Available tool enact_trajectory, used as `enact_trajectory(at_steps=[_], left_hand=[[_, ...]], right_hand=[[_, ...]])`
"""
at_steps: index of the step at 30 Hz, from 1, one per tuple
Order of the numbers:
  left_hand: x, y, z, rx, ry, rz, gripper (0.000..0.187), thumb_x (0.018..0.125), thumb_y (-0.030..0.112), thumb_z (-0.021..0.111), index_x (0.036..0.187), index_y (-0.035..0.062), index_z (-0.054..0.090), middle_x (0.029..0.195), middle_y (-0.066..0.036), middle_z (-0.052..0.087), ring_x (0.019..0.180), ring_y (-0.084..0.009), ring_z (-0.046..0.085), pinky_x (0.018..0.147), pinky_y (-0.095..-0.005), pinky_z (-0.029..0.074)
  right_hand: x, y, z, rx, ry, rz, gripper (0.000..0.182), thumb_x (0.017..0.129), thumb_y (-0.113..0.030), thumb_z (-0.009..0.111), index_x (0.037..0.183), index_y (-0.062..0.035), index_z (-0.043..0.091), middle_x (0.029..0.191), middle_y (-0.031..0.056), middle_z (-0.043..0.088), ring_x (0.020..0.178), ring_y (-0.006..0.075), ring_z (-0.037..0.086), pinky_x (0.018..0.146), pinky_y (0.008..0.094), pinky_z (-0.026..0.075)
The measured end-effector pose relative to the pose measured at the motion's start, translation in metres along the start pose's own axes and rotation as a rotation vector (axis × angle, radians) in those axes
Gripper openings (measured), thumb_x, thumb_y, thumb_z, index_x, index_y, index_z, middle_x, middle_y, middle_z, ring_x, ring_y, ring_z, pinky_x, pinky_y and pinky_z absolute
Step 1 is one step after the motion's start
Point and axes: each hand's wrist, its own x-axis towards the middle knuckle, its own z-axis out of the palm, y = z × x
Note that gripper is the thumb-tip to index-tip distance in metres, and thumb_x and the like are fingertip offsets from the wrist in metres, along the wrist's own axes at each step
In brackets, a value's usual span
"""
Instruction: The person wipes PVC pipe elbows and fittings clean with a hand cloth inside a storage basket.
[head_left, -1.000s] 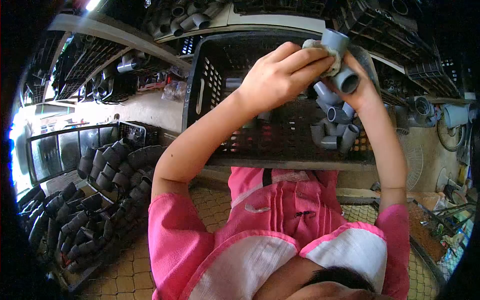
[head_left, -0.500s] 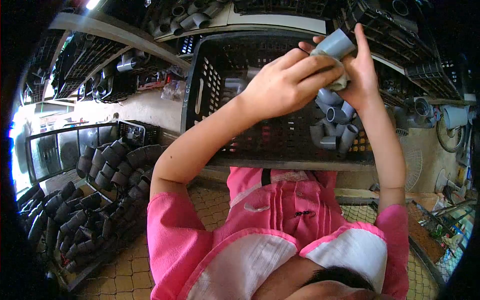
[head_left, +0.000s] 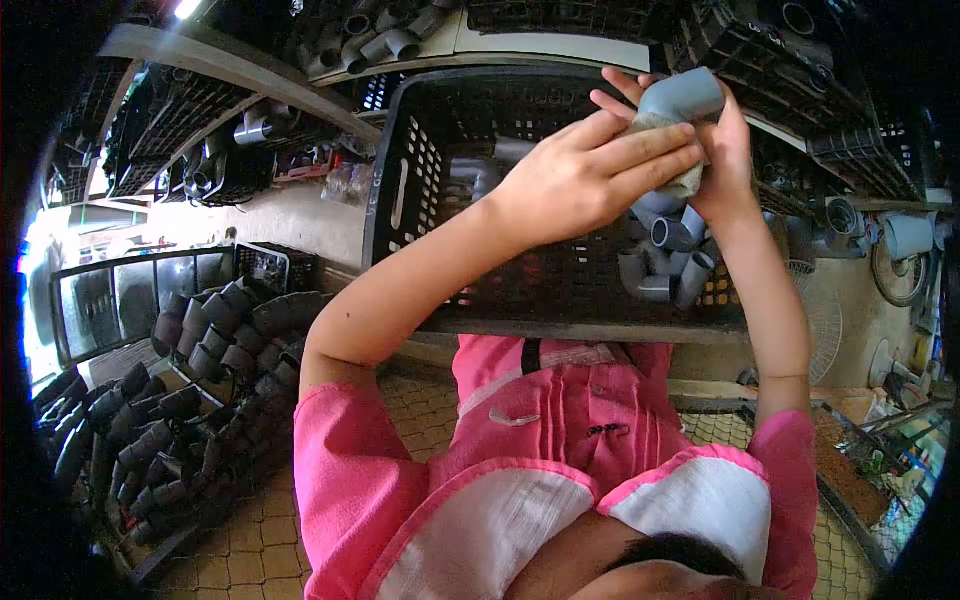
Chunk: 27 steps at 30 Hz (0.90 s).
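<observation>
A grey plastic pipe elbow (head_left: 685,95) is held above the crate, its open end pointing to the upper right. My right hand (head_left: 728,165) is closed around it from behind and the right, palm up, with some fingertips showing beyond it. My left hand (head_left: 600,170) is closed on a dull, pale cloth (head_left: 688,182) and presses it against the elbow's lower part. Below lies a black plastic crate (head_left: 500,290) with more grey pipe fittings (head_left: 675,232) in its right side and a few at its left.
Many dark pipe fittings (head_left: 215,335) are heaped at the lower left. Black crates (head_left: 770,60) stand on shelving at the upper right, and grey elbows (head_left: 400,43) lie on a shelf at the back. A fan (head_left: 825,325) and a bicycle wheel (head_left: 900,265) are at the right.
The elbow has turned in my hands, so its bend and open end now show on top. The cloth and my left fingers have shifted slightly down along it.
</observation>
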Motion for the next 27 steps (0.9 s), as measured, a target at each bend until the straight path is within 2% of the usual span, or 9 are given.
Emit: enact_trajectory(at_steps=[1,4,10,13,14,17,18,23,27], left_hand=[[0.0,-0.004,0.0,0.031,0.007,-0.037,0.055,0.073,0.002,0.065,0.128,0.0074,0.06,0.131,-0.009,0.06,0.09,-0.0226,0.063,0.077,-0.0341,0.051],[-0.001,-0.017,-0.003,0.048,0.025,-0.175,0.057,0.074,0.001,0.063,0.131,0.0034,0.056,0.13,-0.013,0.06,0.089,-0.0274,0.062,0.077,-0.0347,0.051],[-0.007,0.001,0.001,-0.028,0.045,-0.019,0.06,0.071,0.001,0.065,0.131,0.0032,0.056,0.133,-0.014,0.057,0.083,-0.0236,0.061,0.075,-0.0328,0.05],[-0.006,0.008,0.002,-0.005,0.015,0.029,0.061,0.07,0.001,0.065,0.13,0.0049,0.057,0.137,-0.012,0.055,0.085,-0.0197,0.06,0.076,-0.0316,0.049],[-0.006,0.005,0.001,0.013,0.022,-0.001,0.06,0.07,0.0,0.065,0.13,0.0049,0.057,0.137,-0.012,0.055,0.085,-0.0203,0.06,0.076,-0.0317,0.049],[-0.007,-0.003,0.002,0.002,0.056,-0.126,0.06,0.071,-0.001,0.063,0.131,0.0047,0.057,0.137,-0.014,0.054,0.081,-0.0244,0.058,0.075,-0.0325,0.049],[-0.008,-0.004,0.004,0.007,0.075,-0.136,0.061,0.071,-0.002,0.063,0.131,0.0048,0.057,0.137,-0.014,0.054,0.081,-0.0251,0.058,0.075,-0.0326,0.049],[-0.01,0.011,-0.002,-0.045,-0.071,0.014,0.062,0.071,0.001,0.062,0.132,0.0046,0.056,0.139,-0.013,0.053,0.078,-0.0244,0.057,0.076,-0.0331,0.049],[-0.007,-0.004,0.006,0.021,0.031,-0.045,0.063,0.07,-0.001,0.061,0.133,0.004,0.055,0.14,-0.014,0.052,0.075,-0.0218,0.056,0.071,-0.0318,0.048]], right_hand=[[0.0,0.002,0.002,0.006,0.052,-0.017,0.066,0.096,-0.053,0.031,0.119,0.0026,0.056,0.132,0.023,0.055,0.118,0.036,0.057,0.104,0.0471,0.043],[0.0,-0.001,-0.026,0.196,-0.205,0.1,0.065,0.095,-0.053,0.029,0.121,0.001,0.056,0.128,0.0212,0.058,0.118,0.0343,0.057,0.103,0.0469,0.044],[0.005,0.005,-0.018,0.116,-0.299,-0.026,0.067,0.095,-0.047,0.022,0.126,0.0044,0.051,0.142,0.0258,0.044,0.134,0.0398,0.04,0.115,0.0462,0.031],[0.001,0.006,-0.014,0.121,-0.145,-0.071,0.065,0.095,-0.044,0.022,0.127,0.0053,0.05,0.142,0.0256,0.044,0.134,0.0406,0.04,0.116,0.0467,0.03],[0.002,0.006,-0.02,0.121,-0.249,-0.066,0.064,0.095,-0.042,0.024,0.129,0.0068,0.048,0.142,0.0256,0.045,0.133,0.0387,0.042,0.115,0.0457,0.031],[0.0,0.011,0.014,-0.006,0.257,-0.104,0.064,0.095,-0.041,0.027,0.13,0.0082,0.047,0.141,0.0254,0.045,0.132,0.035,0.044,0.115,0.0437,0.032],[0.004,0.005,-0.023,0.241,-0.211,0.023,0.064,0.095,-0.041,0.028,0.132,0.0088,0.046,0.141,0.025,0.046,0.132,0.0322,0.046,0.114,0.0419,0.033],[0.002,0.01,-0.025,0.177,-0.269,-0.121,0.07,0.093,-0.047,0.028,0.133,0.0087,0.044,0.141,0.0251,0.046,0.132,0.0329,0.046,0.115,0.0414,0.032],[0.006,0.008,-0.035,0.193,-0.331,-0.066,0.071,0.094,-0.048,0.028,0.133,0.0094,0.043,0.139,0.0242,0.048,0.131,0.032,0.047,0.115,0.0404,0.034]])
